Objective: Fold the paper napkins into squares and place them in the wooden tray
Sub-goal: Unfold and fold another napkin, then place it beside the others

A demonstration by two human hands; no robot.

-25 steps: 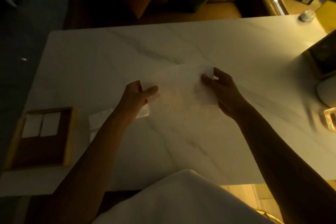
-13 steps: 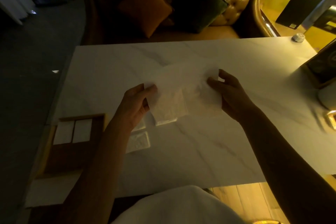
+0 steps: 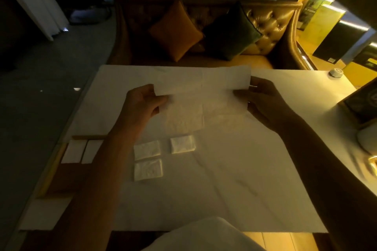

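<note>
A white paper napkin (image 3: pixel 202 91) is spread open in the air above the marble table (image 3: pixel 234 179). My left hand (image 3: pixel 140 106) pinches its left edge and my right hand (image 3: pixel 263 102) pinches its right edge. Three folded napkin squares lie on the table below: one (image 3: pixel 146 149), another (image 3: pixel 148 169) and a third (image 3: pixel 182 144). The wooden tray (image 3: pixel 61 173) sits at the table's left edge, partly under my left forearm, with two folded white squares (image 3: pixel 81 152) in its far end.
A dark framed box (image 3: pixel 361 104) and a white dish (image 3: pixel 367 138) stand at the table's right edge. A small round knob (image 3: pixel 335 72) sits at the far right corner. A tufted sofa with cushions (image 3: pixel 204 32) lies beyond the table.
The napkin has been unfolded and lifted, and both hands have moved apart to stretch it wide. The view has tilted up, showing the folded squares below.
</note>
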